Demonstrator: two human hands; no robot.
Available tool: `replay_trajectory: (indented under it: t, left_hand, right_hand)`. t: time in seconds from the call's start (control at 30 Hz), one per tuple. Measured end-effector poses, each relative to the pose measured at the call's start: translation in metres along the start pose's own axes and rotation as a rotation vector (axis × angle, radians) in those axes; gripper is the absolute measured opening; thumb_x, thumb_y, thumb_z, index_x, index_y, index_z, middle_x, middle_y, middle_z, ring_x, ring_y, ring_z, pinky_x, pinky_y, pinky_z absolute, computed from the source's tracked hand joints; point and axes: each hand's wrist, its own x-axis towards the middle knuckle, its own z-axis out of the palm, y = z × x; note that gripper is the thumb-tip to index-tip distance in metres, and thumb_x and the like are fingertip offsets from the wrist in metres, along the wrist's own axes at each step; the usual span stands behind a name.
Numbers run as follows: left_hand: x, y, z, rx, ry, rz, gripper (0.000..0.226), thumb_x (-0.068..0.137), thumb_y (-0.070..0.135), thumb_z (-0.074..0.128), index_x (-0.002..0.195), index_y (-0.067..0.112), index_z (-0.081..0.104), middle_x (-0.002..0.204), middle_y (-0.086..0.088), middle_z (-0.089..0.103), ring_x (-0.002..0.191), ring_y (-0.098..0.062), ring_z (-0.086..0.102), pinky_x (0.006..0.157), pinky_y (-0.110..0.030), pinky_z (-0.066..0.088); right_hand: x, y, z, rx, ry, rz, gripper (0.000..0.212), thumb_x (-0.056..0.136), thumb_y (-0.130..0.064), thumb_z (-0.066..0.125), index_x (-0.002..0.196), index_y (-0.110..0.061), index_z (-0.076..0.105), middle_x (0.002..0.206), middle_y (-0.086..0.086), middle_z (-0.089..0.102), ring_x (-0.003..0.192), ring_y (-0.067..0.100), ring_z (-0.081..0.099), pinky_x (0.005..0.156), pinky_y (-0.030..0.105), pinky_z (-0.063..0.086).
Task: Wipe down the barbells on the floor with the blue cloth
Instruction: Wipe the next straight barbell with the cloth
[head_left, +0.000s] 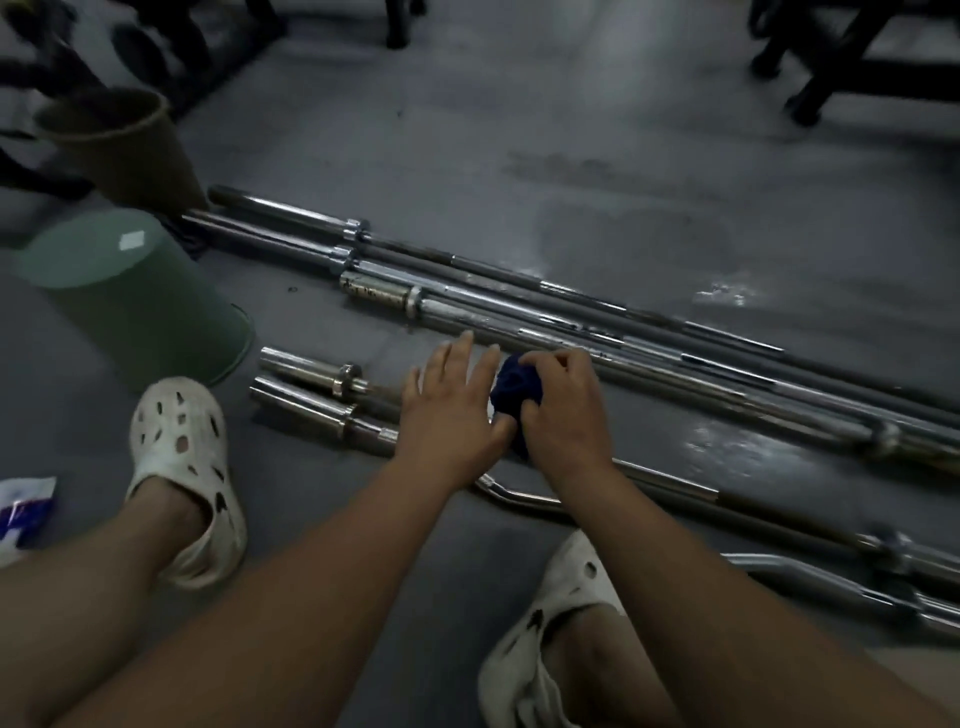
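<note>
Wiping step is under way, I judge. Right hand (563, 410) is clamping its fingers round the bunched blue cloth (514, 389), at 3 o'clock of the left hand (447, 405) (fingers straight, spread, lying flat over the near barbells (306, 408)). Next move is calling for a firm stroke along the shaft toward 3 o'clock.
</note>
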Motion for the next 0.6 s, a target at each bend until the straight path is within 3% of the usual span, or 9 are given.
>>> replay_trajectory:
  t: [0.1, 0.23, 0.33, 0.6]
  left_hand:
    - [-0.018, 0.046, -0.013, 0.002, 0.024, 0.05, 0.078, 0.091, 0.051, 0.044, 0.157, 0.033, 0.006, 0.166, 0.0, -0.003, 0.152, -0.023, -0.002, 0.121, -0.052, 0.007]
    - [-0.033, 0.115, -0.032, 0.009, 0.063, 0.112, 0.078, 0.091, 0.051, 0.044, 0.157, 0.03, 0.007, 0.166, -0.001, 0.001, 0.152, -0.022, 0.001, 0.121, -0.049, 0.01]
    - [-0.041, 0.161, -0.036, -0.005, 0.119, 0.174, 0.077, 0.09, 0.052, 0.046, 0.157, 0.03, 0.013, 0.166, -0.003, 0.006, 0.151, -0.022, 0.006, 0.12, -0.047, 0.012]
    - [-0.026, 0.245, 0.011, -0.008, 0.068, 0.317, 0.075, 0.091, 0.053, 0.044, 0.156, 0.03, 0.015, 0.166, -0.002, 0.007, 0.151, -0.023, 0.009, 0.119, -0.047, 0.014]
  right_hand:
    - [-0.023, 0.013, -0.053, -0.021, 0.055, -0.019, 0.043, 0.08, -0.005, 0.057, 0.12, -0.019, 0.061, 0.115, 0.001, 0.047, 0.105, 0.021, 0.049, 0.08, 0.031, 0.045]
    - [-0.047, 0.037, -0.123, -0.064, 0.111, -0.013, 0.041, 0.078, -0.007, 0.058, 0.117, -0.018, 0.063, 0.113, 0.004, 0.049, 0.106, 0.024, 0.05, 0.08, 0.037, 0.049]
    - [-0.063, 0.054, -0.164, -0.123, 0.171, -0.005, 0.038, 0.077, -0.007, 0.06, 0.114, -0.015, 0.065, 0.109, 0.006, 0.051, 0.103, 0.025, 0.05, 0.078, 0.035, 0.047]
    - [-0.078, 0.127, -0.213, -0.275, 0.25, 0.075, 0.035, 0.079, -0.008, 0.059, 0.112, -0.019, 0.063, 0.111, 0.003, 0.05, 0.104, 0.022, 0.047, 0.071, 0.034, 0.048]
